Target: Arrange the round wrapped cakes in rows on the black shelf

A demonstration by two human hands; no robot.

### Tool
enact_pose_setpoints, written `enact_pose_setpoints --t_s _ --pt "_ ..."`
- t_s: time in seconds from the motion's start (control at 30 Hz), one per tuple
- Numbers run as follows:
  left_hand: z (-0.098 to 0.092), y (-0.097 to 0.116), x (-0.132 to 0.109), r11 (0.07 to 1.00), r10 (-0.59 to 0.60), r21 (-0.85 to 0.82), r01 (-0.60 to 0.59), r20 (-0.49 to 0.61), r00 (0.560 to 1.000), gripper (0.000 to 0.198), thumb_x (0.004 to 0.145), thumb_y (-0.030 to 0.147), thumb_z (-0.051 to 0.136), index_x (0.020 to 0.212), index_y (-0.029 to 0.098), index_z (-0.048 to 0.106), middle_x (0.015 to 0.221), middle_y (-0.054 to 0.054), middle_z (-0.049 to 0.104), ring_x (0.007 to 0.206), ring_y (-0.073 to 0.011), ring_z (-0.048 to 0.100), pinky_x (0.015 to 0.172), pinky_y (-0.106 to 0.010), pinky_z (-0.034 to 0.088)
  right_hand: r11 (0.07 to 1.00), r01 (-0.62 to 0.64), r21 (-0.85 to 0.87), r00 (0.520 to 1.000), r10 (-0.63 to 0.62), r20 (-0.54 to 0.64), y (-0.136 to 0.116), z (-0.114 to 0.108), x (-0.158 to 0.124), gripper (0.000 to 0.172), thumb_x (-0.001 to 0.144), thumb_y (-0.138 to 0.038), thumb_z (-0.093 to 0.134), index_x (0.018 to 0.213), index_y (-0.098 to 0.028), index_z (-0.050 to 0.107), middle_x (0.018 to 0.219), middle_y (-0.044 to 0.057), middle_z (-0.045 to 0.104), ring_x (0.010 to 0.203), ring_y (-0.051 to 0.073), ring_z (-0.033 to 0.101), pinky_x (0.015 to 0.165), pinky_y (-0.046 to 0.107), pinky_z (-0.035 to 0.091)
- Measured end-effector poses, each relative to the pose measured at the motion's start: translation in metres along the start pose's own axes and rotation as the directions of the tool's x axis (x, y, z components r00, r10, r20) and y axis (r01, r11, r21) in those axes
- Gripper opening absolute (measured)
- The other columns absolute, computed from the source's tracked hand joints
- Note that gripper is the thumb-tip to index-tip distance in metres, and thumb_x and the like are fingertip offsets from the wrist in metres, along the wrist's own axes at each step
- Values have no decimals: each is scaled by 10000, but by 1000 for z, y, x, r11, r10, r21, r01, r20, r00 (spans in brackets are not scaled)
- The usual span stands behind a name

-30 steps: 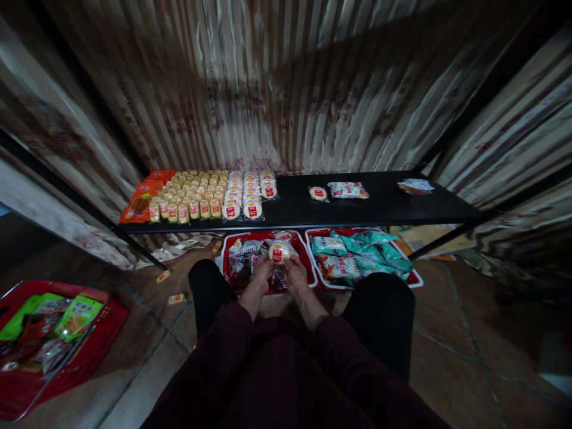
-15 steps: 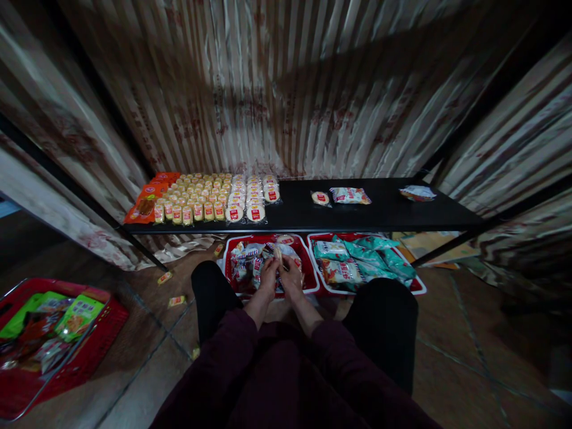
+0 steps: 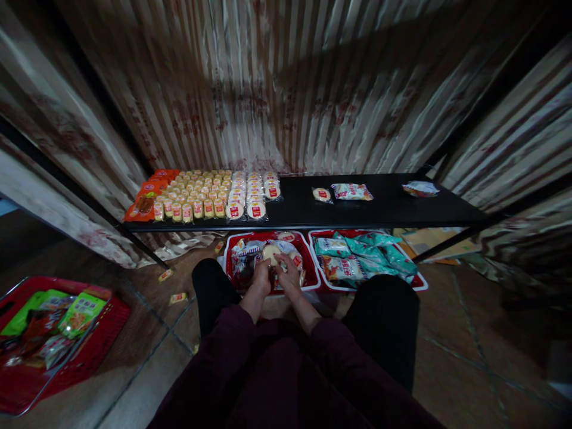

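Observation:
Between my two hands is a round, pale cracker in a clear wrapper (image 3: pixel 270 253), held above a red basket with a white rim (image 3: pixel 316 274). My left hand (image 3: pixel 261 275) is closed on its left side. My right hand (image 3: pixel 289 275) grips it from the right, fingers bent over its edge. Under and around the hands, the basket holds several striped snack packets (image 3: pixel 243 250) and more round wrapped crackers (image 3: pixel 297 260). Similar round crackers (image 3: pixel 256 208) stand in rows on the black shelf (image 3: pixel 295 214) ahead.
Small yellow-wrapped snacks (image 3: pixel 196 208) and orange packets (image 3: pixel 145 202) fill the shelf's left end. A single cracker (image 3: pixel 322 195), a striped packet (image 3: pixel 353 191) and another packet (image 3: pixel 420 189) lie farther right. Teal packets (image 3: pixel 373 256) fill the second basket. A red shopping basket (image 3: pixel 105 322) stands left; small packets (image 3: pixel 178 297) lie on the floor.
The cracker has turned from edge-on to showing its flat face. Both hands have lowered slightly and shifted a little left around it.

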State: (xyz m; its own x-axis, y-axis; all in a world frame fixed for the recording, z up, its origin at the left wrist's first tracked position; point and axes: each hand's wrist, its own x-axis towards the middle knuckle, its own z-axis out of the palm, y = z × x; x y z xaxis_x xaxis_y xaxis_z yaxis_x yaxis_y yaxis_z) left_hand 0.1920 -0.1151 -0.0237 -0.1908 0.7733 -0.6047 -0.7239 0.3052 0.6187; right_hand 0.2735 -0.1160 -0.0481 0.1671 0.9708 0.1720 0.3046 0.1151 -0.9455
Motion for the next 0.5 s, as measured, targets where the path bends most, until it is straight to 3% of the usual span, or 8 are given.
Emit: enact_pose_setpoints --t_s 0.23,0.37,0.5 --pt "-7 3 5 996 -77 -48 78 29 997 74 755 94 540 794 137 585 627 -27 638 567 -115 609 633 -223 483 954 -237 184 967 250 -53 -2 -4 -4 397 680 -320 519 1015 -187 683 953 50 701 937 221 610 896 380 455" --pt "-9 2 4 994 -93 -60 96 43 995 118 753 103 541 854 137 593 619 -24 634 590 -133 622 654 -244 497 954 -245 175 960 264 -93 -8 -7 -6 367 682 -338 548 974 -179 703 792 44 706 832 218 617 820 348 471" --pt "-8 1 2 992 -109 -56 112 52 993 124 770 119 533 880 131 589 638 -31 638 569 -127 607 621 -234 485 951 -228 207 962 253 -105 -4 -6 -4 373 653 -375 574 944 -176 694 848 50 704 815 210 611 811 354 474"
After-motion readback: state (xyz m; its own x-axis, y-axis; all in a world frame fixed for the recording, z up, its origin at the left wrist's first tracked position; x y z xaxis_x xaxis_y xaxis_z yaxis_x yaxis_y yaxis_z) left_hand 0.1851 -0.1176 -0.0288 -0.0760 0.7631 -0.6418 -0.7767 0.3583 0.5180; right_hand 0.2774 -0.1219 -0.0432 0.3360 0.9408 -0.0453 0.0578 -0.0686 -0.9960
